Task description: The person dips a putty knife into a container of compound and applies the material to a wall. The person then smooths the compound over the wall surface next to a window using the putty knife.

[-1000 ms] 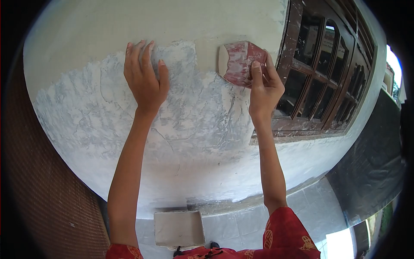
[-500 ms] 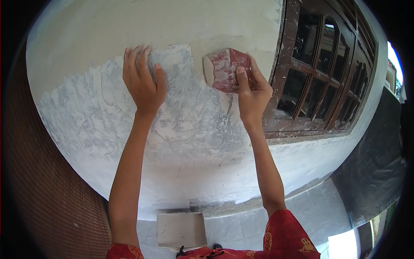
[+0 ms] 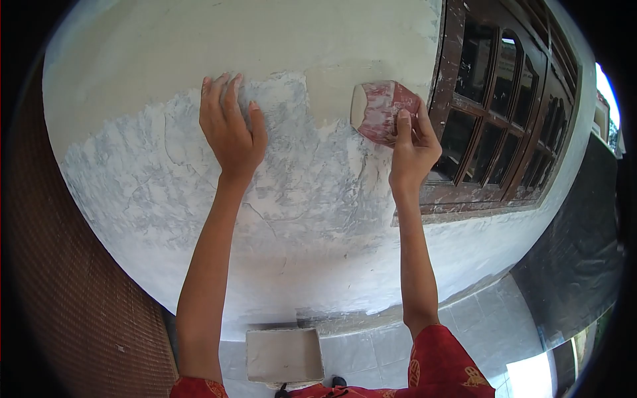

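Shifted toward the window, the right hand pinches a scraper, apparently smoothing; even pressure seems needed next. Left hand spreads loosely open.

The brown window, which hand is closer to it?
The right hand. It is right beside the window frame, holding the reddish scraper. The left hand is farther off, over the patchy wall.

My right hand grips a red, smeared scraper against the patchy wall, near the brown window frame; my left hand rests open on the wall.
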The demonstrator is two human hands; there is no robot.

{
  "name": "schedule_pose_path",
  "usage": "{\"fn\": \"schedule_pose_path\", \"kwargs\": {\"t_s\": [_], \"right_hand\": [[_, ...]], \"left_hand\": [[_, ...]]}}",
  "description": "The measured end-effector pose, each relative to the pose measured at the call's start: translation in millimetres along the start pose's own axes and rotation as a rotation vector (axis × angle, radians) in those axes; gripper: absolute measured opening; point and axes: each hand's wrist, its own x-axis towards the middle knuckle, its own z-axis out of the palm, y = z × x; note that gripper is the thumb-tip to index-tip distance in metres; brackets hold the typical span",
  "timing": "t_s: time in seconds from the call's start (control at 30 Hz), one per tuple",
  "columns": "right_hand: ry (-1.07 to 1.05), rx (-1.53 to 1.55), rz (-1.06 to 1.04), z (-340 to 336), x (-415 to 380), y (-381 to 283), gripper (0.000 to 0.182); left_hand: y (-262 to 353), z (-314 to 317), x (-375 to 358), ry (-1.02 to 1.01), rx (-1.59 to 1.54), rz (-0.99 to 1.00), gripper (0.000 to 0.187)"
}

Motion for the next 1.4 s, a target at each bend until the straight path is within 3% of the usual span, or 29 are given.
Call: {"fn": "schedule_pose_path", "kwargs": {"t_s": [0.13,0.23,0.3,0.37,0.43,0.57,0.63,0.7,0.77,0.83,0.97,1.1,1.17,1.3,1.4], "right_hand": [[0.080,0.182,0.045,-16,19,-14,0.041],[-0.142,0.187,0.073,18,4,-22,0.043],[-0.222,0.084,-0.054,39,-2,-23,0.043],[-0.192,0.088,-0.085,33,8,-15,0.042],[0.038,0.110,0.014,14,25,-17,0.041],[0.101,0.268,-0.013,12,28,-27,0.040],[-0.146,0.226,-0.012,35,17,-33,0.040],[-0.243,0.031,-0.091,44,13,-28,0.039],[-0.208,0.058,-0.074,31,21,-15,0.039],[0.069,0.123,-0.048,3,38,-7,0.040],[0.133,0.291,0.032,-16,34,-15,0.043],[-0.180,0.033,-0.037,18,-5,-11,0.041],[-0.155,0.060,0.005,14,-3,-7,0.039],[0.171,0.244,0.079,-41,38,15,0.041],[0.257,0.218,0.069,-58,47,-5,0.042]], "left_hand": [[1,0,1,-0.019,0.051,-0.016,0.041],[1,0,-1,-0.021,0.015,-0.014,0.042],[1,0,-1,-0.013,-0.003,-0.011,0.042],[0,0,-1,-0.013,0.014,-0.008,0.042],[2,0,0,-0.018,0.030,-0.013,0.042],[3,-1,-1,-0.043,0.034,-0.024,0.042],[1,-1,-1,-0.035,0.013,-0.028,0.042],[2,1,-2,-0.020,-0.003,-0.027,0.042],[-1,0,-1,-0.013,0.008,-0.019,0.042],[1,0,-1,-0.021,0.018,-0.021,0.042],[3,-1,-1,-0.043,0.035,-0.024,0.042],[0,-2,-3,-0.024,0.005,-0.023,0.043],[0,-3,-1,-0.017,0.002,-0.020,0.042],[1,-2,-2,-0.028,0.016,-0.020,0.042],[0,-1,-2,-0.041,0.040,-0.005,0.042]]}}
